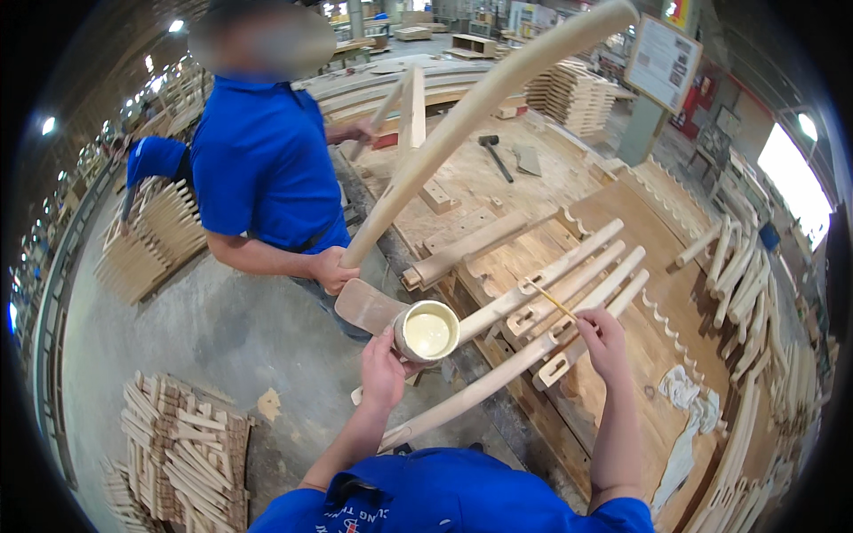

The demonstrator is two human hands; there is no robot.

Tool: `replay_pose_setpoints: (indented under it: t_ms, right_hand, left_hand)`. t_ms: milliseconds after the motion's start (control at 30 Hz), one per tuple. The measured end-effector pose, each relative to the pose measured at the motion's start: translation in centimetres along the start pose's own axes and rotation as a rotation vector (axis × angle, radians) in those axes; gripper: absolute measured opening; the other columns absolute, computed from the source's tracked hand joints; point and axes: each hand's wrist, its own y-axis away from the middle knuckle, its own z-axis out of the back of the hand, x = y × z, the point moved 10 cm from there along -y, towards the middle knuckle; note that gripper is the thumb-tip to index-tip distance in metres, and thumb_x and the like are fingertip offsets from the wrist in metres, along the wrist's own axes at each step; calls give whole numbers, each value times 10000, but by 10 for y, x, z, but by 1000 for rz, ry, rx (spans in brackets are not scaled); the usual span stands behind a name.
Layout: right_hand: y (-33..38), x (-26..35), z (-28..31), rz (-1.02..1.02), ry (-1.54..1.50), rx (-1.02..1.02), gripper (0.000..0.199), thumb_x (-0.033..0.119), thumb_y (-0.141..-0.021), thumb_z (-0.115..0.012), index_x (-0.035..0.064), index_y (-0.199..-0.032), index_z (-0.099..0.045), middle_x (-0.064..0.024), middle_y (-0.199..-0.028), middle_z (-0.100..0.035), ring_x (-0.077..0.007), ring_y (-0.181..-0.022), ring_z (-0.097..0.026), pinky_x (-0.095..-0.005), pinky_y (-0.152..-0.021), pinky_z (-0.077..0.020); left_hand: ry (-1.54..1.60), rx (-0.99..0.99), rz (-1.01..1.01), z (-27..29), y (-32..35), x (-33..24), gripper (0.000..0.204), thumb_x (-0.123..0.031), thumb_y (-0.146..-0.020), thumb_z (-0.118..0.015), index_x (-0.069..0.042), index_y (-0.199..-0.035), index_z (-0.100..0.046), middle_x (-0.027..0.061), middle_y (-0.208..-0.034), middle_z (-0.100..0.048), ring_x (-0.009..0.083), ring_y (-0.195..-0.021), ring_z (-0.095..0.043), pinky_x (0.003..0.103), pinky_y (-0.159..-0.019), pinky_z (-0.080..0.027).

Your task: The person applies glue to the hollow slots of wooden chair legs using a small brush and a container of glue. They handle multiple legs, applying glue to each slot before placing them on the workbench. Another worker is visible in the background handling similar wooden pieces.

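My left hand [382, 371] is closed around a round cup [430, 331] of creamy pale-yellow liquid. Pinched in my right hand [604, 342] is a thin yellowish stick [553, 300], its far tip near a slot in one of several wooden bars [582, 251]. These slotted bars lie side by side on the workbench, right of the cup. A long curved wooden piece [484, 386] runs below the cup toward the bars. Whether the stick's tip touches the wood I cannot tell.
A co-worker in a blue shirt [267, 160] stands at the left, holding a long curved wooden piece [498, 107]. On the bench [569, 169] lie a black mallet [498, 160] and a white cloth [689, 404]. Wooden parts are stacked lower left [191, 453] and far right [742, 284].
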Motion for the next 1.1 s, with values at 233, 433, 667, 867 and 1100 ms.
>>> replay_pose_setpoints:
  t_ms: [233, 433, 667, 867, 1100]
  right_hand:
    - [33, 10, -23, -112, -97, -125, 143, 89, -882, -583, -16, -965, -635, -15, -733, -589, -73, -662, -508, -226, -613, -423]
    - [44, 16, -33, -118, -185, -182, 123, 70, -873, -586, -11, -950, -636, -13, -748, -588, -79, -659, -512, -231, -617, -429]
    - [-6, 77, -34, -16, -50, -4, 169, 95, -895, -540, -28, -982, -617, -136, -761, -595, -223, -704, -585, -311, -668, -464]
    - [-51, 168, -61, 307, 26, 105, 131, 97, -865, -562, 19, -941, -635, -114, -778, -618, -245, -716, -607, -334, -648, -476]
    - [-35, 235, -125, 709, 616, 348, 56, 112, -792, -587, 87, -805, -636, -65, -726, -594, -245, -730, -611, -372, -625, -500]
  left_hand:
    - [39, -59, 126, 47, 1, 22, 389, -305, -988, -364, 17, -1172, -483, 157, -1110, -588, 291, -969, -634, 505, -732, -572]
    - [-101, -57, 151, 65, 8, 17, 455, -320, -996, -286, 4, -1257, -472, 158, -1208, -569, 314, -1063, -605, 532, -812, -535]
    - [17, -83, 95, 73, 11, -1, 384, -264, -994, -351, 44, -1171, -496, 160, -1165, -581, 263, -1067, -598, 438, -863, -526]
    - [19, -95, -15, 69, -2, -21, 388, -291, -999, -360, 33, -1155, -508, 133, -1135, -588, 229, -1020, -609, 400, -835, -527]
    - [-104, -153, -300, 57, -19, -69, 318, -281, -990, -440, 18, -1068, -517, 115, -1026, -616, 178, -906, -635, 349, -721, -557]
